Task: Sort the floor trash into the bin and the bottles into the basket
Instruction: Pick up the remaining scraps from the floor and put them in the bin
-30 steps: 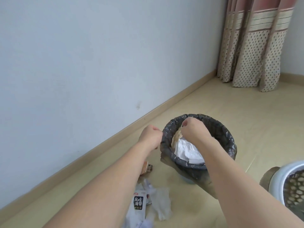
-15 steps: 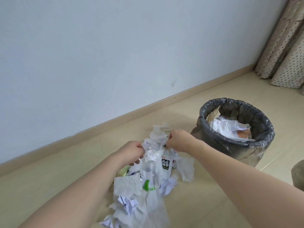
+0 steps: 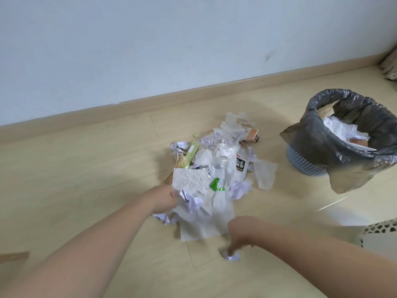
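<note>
Trash pile (image 3: 217,173) is hiding the left hand's (image 3: 162,198) fingertips, grip unclear; right hand (image 3: 238,235) is pinching a paper ball (image 3: 233,255) nearby; basket (image 3: 378,233) is cut off.

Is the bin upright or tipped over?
Upright: the bin stands on its base, its lined mouth facing up, with white paper inside.

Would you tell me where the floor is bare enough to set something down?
Bare floor lies between the baseboard and the left hand, and between pile and bin. The trash pile itself is crowded.
</note>
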The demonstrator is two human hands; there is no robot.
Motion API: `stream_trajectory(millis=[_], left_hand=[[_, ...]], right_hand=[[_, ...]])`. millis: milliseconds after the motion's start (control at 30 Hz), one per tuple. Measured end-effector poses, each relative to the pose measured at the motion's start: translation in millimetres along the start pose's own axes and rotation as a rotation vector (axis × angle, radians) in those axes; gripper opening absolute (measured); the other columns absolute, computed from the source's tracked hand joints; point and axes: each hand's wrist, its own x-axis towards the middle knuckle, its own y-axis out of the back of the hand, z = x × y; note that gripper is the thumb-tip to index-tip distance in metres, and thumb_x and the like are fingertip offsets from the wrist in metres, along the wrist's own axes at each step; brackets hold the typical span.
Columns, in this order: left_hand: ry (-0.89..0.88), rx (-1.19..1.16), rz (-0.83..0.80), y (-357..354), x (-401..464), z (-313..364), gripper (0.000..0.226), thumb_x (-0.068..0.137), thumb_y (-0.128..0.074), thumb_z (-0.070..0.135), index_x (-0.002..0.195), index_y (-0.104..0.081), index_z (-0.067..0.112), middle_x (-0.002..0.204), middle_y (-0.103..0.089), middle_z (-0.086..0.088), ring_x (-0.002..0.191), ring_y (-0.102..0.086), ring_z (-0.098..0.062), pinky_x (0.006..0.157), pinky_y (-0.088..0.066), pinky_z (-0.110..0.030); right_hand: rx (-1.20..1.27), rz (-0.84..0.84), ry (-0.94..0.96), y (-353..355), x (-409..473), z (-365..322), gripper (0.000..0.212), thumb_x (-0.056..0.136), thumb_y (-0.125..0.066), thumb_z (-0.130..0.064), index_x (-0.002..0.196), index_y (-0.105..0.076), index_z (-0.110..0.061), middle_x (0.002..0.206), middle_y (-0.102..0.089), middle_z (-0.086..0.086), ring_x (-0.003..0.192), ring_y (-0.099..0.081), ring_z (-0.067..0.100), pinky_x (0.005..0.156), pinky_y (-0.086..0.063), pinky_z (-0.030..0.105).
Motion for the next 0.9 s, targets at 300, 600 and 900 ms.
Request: stream_trajectory(millis=[300,600,900], left_hand=[[0.066,0.15,0.068,-34.9,3.8,-38.1,0.04,0.085,-0.058,0.043,0.116,-0.046,0.02,0.117,-0.049,-0.001,0.101,-0.056,-0.023,0.081,-0.047,-0.034],[0.111,0.295,0.008,-33.9,-1.9,-41.3,0.025,0.098,-0.051,0.038,0.111,-0.057,0.018,0.12,-0.06,-0.003,0.109,-0.059,-0.025,0.081,-0.044,-0.029],[0.184,0.236,-0.191,64.9,-18.7,43.4,0.013,0.068,-0.058,0.002,0.078,-0.055,0.009,0.066,-0.053,-0.011,0.052,-0.039,-0.024,0.047,-0.033,-0.021]], right_hand=[[-0.049,0.198,0.02,-40.4,24.8,-9.2,0.027,0.093,-0.054,-0.021,0.119,-0.057,-0.015,0.12,-0.06,0.005,0.107,-0.062,0.028,0.075,-0.045,0.032],[0.015,-0.059,0.123,17.4,14.8,-15.4,0.025,0.093,-0.04,-0.006,0.097,-0.065,-0.004,0.077,-0.069,0.004,0.05,-0.054,0.013,0.051,-0.041,0.021],[0.372,0.322,0.032,146.5,-41.9,72.6,0.022,0.091,-0.04,-0.008,0.084,-0.06,0.0,0.068,-0.062,0.012,0.047,-0.046,0.021,0.044,-0.037,0.019]])
